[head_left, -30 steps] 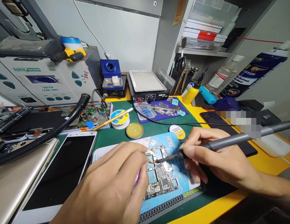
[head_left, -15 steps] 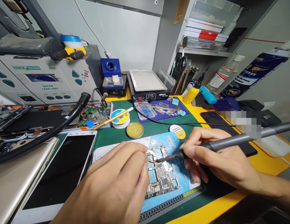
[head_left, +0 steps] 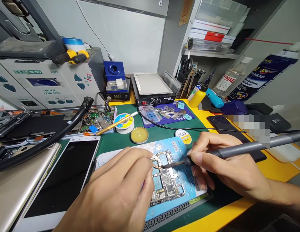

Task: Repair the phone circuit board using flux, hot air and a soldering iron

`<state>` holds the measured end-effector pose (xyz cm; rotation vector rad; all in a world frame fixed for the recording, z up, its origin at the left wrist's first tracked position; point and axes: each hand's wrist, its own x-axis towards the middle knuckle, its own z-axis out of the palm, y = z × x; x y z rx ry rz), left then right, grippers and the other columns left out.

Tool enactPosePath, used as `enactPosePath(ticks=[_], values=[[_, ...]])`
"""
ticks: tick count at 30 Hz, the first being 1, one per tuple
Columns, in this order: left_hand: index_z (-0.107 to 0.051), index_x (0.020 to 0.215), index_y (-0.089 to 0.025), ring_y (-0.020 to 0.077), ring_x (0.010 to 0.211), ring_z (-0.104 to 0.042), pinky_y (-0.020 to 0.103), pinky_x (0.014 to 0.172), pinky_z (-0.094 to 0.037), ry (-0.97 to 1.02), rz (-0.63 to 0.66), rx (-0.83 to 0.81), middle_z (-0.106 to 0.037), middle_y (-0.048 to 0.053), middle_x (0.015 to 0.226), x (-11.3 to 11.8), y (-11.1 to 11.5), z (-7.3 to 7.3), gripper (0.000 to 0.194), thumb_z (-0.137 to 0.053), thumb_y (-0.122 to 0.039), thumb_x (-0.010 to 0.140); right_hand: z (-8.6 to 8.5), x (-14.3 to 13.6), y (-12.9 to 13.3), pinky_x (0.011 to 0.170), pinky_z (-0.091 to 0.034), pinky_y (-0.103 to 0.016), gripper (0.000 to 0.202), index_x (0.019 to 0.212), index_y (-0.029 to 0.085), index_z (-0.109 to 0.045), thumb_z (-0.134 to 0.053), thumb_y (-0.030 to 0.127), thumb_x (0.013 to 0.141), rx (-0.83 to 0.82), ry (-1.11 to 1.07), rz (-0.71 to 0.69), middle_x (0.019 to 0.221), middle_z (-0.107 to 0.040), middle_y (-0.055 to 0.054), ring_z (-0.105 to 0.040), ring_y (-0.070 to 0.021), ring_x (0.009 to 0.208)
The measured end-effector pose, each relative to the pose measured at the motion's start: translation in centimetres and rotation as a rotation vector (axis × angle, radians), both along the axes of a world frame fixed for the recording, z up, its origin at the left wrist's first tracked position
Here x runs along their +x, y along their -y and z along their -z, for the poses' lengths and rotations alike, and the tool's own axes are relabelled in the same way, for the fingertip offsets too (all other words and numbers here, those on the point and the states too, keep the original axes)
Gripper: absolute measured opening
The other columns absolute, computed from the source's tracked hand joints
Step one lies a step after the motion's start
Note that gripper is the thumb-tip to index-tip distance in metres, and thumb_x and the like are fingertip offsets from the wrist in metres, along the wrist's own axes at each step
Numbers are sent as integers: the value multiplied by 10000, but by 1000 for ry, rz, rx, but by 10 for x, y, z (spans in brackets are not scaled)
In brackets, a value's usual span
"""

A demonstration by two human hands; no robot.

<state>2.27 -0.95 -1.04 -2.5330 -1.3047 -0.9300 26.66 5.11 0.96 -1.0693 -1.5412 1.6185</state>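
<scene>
My right hand (head_left: 219,161) grips the dark handle of a soldering iron (head_left: 246,149) like a pen. Its tip rests at the upper middle of a bare phone circuit board (head_left: 169,187), on the end of a thin strip of copper desoldering braid (head_left: 156,166). That braid comes out from my left hand (head_left: 123,187), whose fingers are pinched together at the board's left side and cover part of it. Under the board lies a light blue work pad (head_left: 190,178) with a ridged dark edge.
Behind the pad stand an open tin of yellowish flux (head_left: 139,134), a solder spool (head_left: 124,123) with a brush (head_left: 118,123) across it, and a round white-and-yellow lid (head_left: 183,137). A white phone (head_left: 62,174) and black hose (head_left: 55,135) lie left. The iron's cable (head_left: 188,128) crosses the mat.
The hands, iron and braid stay nearly where they were. The small station at the back now shows lit digits.
</scene>
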Motion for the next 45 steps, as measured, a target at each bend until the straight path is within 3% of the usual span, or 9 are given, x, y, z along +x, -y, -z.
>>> enactPosePath(ticks=[9, 16, 23, 28, 31, 35, 39, 43, 45], values=[[-584, 1030, -218, 162, 889, -723, 275, 767, -548, 67, -20, -63, -720, 21, 913, 1, -4, -3, 154, -491, -110, 971, -2, -1, -1, 358, -481, -171, 251, 723, 195, -658, -845, 315, 839, 1, 5, -4, 544, -701, -19, -652, -138, 401], [-586, 1042, -226, 149, 940, -723, 250, 826, -553, 79, -35, -71, -739, 17, 969, 1, -3, -2, 157, -515, -111, 963, 7, 4, -7, 366, -498, -195, 200, 737, 195, -676, -769, 281, 891, -119, -192, 24, 528, -664, -3, -664, -156, 415], [-603, 1027, -265, 79, 905, -711, 159, 888, -522, 209, -48, -168, -730, -42, 968, 1, -3, -1, 127, -562, -167, 957, 1, 0, -9, 341, -467, -181, 208, 686, 185, -672, -768, 265, 853, -173, -200, 62, 512, -655, -11, -630, -143, 378], [-603, 1084, -280, 133, 899, -716, 218, 759, -558, 184, -61, -245, -710, -14, 1007, 1, -1, -7, 166, -588, -217, 930, -3, -3, -17, 304, -431, -157, 229, 660, 174, -656, -808, 273, 800, -210, -240, 95, 496, -655, -3, -606, -132, 339], [-579, 1164, -263, 183, 999, -723, 266, 826, -592, 117, -33, -230, -699, 30, 1079, -2, 4, -10, 266, -580, -209, 903, -3, -2, -24, 296, -435, -157, 197, 710, 175, -669, -807, 275, 809, -227, -250, 80, 499, -643, 22, -576, -113, 321], [-572, 1130, -234, 230, 1026, -737, 329, 852, -630, 22, -38, -196, -704, 77, 1084, -7, 9, -15, 238, -547, -202, 896, -2, 1, -35, 268, -397, -161, 227, 778, 177, -668, -841, 323, 800, -191, -190, 62, 521, -643, 37, -541, -101, 313], [-556, 1252, -212, 238, 1090, -723, 363, 881, -643, -24, 7, -252, -701, 105, 1203, -12, 11, -23, 341, -488, -205, 918, -18, 1, -49, 306, -413, -155, 251, 806, 155, -675, -848, 335, 793, -142, -134, 108, 625, -675, 16, -580, -84, 383], [-542, 1300, -207, 277, 1197, -653, 474, 999, -600, -48, 14, -418, -653, 120, 1309, -20, 13, -31, 376, -475, -226, 931, -53, -13, -70, 347, -466, -218, 232, 963, 87, -733, -633, 292, 919, -84, -69, 100, 745, -733, -90, -668, -150, 483], [-543, 1315, -219, 286, 1230, -616, 513, 1045, -559, -28, 8, -492, -632, 115, 1329, -24, 15, -34, 389, -486, -231, 931, -70, -30, -84, 348, -448, -226, 214, 941, 93, -717, -589, 264, 953, 6, -26, 123, 666, -688, -61, -640, -149, 464]])
